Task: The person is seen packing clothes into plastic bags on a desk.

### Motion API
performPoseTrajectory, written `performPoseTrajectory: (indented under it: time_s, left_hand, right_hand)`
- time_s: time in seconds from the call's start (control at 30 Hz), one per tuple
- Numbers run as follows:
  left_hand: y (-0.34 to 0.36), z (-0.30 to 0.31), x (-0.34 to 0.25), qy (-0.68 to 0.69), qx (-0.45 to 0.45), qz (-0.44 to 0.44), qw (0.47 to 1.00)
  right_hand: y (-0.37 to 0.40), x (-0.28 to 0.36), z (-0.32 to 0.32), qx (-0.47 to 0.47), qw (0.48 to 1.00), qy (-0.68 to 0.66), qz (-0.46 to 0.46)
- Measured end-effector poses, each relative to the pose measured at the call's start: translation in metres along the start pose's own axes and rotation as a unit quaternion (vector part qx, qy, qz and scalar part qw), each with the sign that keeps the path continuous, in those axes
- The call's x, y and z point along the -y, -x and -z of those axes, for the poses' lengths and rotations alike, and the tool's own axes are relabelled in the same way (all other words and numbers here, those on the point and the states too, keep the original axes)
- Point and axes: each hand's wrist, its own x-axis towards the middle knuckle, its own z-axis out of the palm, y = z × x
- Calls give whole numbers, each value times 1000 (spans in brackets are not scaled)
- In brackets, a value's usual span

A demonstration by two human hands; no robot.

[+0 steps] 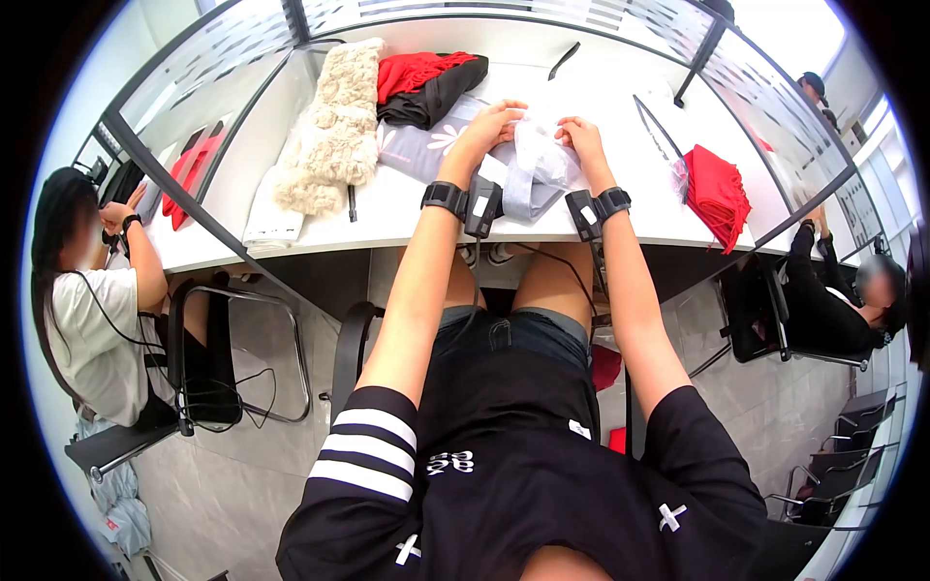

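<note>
A crumpled, translucent white plastic bag [550, 155] lies on the white table in front of me, with a folded pale lilac-grey cloth [523, 197] at its near side. My left hand [492, 126] has its fingers curled at the bag's left edge and appears to pinch it. On the other side, my right hand [581, 137] is closed with thumb and fingertips on the bag's upper right edge. Beneath and left of my left hand spreads a lilac-grey cloth with white flowers [417, 145]. Both wrists wear black straps with devices.
A cream fluffy textile [339, 126] lies at left, beside a red and black fabric bundle [426, 82]. Folded red cloth [717, 194] sits at right near clear plastic [675, 174]. Dark-framed partitions [184, 179] border the table. People sit at either side.
</note>
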Motion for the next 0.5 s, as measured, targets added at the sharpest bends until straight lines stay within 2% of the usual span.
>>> performPoseTrajectory:
  time_s: [0.5]
  left_hand:
    - [1, 5, 2, -36, 6, -13, 999]
  right_hand:
    - [-1, -1, 0, -5, 1000, -12, -10]
